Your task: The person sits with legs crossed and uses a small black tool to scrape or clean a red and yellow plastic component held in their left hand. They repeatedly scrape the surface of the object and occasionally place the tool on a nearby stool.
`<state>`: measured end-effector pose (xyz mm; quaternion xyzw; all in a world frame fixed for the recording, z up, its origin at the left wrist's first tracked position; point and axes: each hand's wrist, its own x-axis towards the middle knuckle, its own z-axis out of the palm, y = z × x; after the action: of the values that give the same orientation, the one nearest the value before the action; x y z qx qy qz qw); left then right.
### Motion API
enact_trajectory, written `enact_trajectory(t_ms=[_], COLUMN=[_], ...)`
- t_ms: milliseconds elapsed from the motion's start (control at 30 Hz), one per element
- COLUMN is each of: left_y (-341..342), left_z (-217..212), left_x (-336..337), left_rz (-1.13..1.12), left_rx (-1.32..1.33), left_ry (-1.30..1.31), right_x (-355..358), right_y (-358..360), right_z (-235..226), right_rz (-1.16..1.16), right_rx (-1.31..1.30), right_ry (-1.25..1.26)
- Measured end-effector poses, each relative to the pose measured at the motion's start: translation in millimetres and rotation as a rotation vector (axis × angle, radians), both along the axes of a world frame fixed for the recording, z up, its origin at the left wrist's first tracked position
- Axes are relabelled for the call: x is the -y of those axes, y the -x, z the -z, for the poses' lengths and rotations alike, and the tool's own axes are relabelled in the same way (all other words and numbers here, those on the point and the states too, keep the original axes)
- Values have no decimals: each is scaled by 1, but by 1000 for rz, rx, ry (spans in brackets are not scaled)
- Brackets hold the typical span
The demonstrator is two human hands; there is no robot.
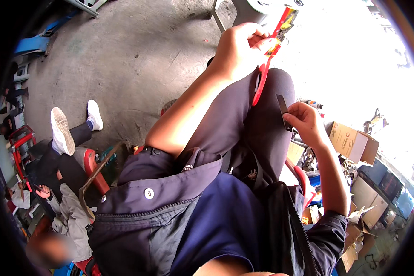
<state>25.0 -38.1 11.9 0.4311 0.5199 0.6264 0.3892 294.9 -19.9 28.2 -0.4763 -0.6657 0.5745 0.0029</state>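
My left hand [244, 48] is raised over my knees, its thumb and fingers pinched on a long thin red strip [261, 85]. A yellow and black patterned part [286, 24] runs along the strip's upper end, beyond my fingertips. The strip's lower end hangs against my thighs; I cannot make out its exact kind. My right hand [306, 120], beside my right thigh, pinches a flat dark strip [283, 106] between thumb and fingers. That strip points up and away, and its near end pokes out below my thumb. The two hands are apart.
An open cardboard box [349, 140] stands to the right among piled parts and cartons. At the left, a seated person [71, 216] in white shoes has legs stretched out near a red chair [94, 170]. A grey stool [248, 11] stands ahead on the concrete floor [138, 60].
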Motion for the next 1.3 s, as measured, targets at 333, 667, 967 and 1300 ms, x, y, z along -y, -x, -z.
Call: enact_trajectory(t_ms=[333, 667, 967, 1300], left_y=[-5, 15, -2, -32], left_z=[24, -28, -94, -131], left_x=[-53, -62, 23, 68], left_rz=[-274, -23, 399, 253], left_rx=[-113, 578, 984, 640], left_ry=[-191, -6, 86, -90], right_x=[-1, -12, -7, 41], right_y=[-3, 4, 55, 62], right_z=[24, -1, -109, -138], right_rz=[75, 395, 575, 366], right_rx=[-71, -329, -593, -1185], right_ry=[67, -31, -914, 106])
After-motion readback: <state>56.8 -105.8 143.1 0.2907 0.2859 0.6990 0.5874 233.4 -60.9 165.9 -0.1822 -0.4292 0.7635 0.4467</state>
